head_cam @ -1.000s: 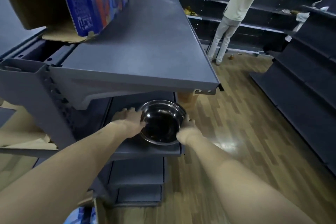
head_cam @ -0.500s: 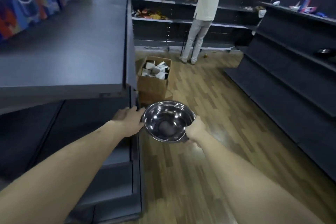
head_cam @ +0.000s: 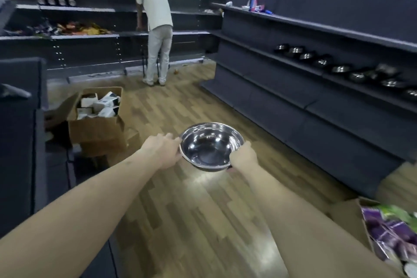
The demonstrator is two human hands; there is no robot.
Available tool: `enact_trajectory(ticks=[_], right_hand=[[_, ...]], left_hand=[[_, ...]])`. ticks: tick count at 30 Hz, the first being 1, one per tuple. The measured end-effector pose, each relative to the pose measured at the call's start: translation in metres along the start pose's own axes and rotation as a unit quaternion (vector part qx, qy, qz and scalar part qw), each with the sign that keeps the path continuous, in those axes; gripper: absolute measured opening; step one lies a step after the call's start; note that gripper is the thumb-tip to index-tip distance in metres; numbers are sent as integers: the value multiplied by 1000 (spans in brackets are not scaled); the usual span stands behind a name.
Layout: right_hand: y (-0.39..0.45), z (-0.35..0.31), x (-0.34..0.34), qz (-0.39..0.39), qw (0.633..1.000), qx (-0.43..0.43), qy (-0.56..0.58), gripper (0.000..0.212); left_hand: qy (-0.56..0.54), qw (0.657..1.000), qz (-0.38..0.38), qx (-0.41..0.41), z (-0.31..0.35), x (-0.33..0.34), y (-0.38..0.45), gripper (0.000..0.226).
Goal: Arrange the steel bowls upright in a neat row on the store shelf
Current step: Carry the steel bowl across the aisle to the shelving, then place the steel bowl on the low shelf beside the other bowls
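A shiny steel bowl (head_cam: 211,145) is held upright over the wooden floor in mid-aisle. My left hand (head_cam: 161,151) grips its left rim and my right hand (head_cam: 244,158) grips its right rim. On the dark store shelf (head_cam: 300,66) along the right wall, several steel bowls (head_cam: 323,61) stand upright in a row running toward the right edge of the view.
An open cardboard box (head_cam: 97,117) of white packs stands on the floor at left, beside a dark shelf unit (head_cam: 20,133). A person (head_cam: 155,27) stands at the far shelves. A box with purple packets (head_cam: 388,232) sits at lower right.
I have turned right, away from the left shelf unit, carrying the bowl out into the aisle. The right-hand shelf with its row of bowls has come into view.
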State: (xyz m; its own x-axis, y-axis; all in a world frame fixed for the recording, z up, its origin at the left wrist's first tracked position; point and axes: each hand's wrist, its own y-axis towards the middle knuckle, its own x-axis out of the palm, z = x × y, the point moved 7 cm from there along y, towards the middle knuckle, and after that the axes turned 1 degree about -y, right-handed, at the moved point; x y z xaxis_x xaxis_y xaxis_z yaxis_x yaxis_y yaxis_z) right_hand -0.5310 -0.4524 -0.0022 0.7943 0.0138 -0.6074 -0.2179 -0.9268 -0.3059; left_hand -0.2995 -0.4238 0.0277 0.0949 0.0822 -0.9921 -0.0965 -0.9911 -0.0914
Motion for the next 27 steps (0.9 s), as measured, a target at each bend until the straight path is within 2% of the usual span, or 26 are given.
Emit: enact_trajectory(ticks=[3,6,13,16,20,27], right_hand=[[33,21,-30,39,999,25,20,53],[68,35,-59,88,995,43,-11,52],[161,48,-121,142,985,96,-21,41],[207,42,-143,158,980,120,-17,37],[271,29,-170,193,973,128,-9,44],[349,9,-179,226,965,131,15,40]], left_hand=[[3,999,-2,32,35,-2,41,56],[3,998,-11,63,66,2,87,57],[10,991,-18,129,122,1,224,53],[17,989,-32,140,133,-1,285,52],[3,988,-35,152,142,-8,357,53],[4,983,-36,181,160,-26,449,57]])
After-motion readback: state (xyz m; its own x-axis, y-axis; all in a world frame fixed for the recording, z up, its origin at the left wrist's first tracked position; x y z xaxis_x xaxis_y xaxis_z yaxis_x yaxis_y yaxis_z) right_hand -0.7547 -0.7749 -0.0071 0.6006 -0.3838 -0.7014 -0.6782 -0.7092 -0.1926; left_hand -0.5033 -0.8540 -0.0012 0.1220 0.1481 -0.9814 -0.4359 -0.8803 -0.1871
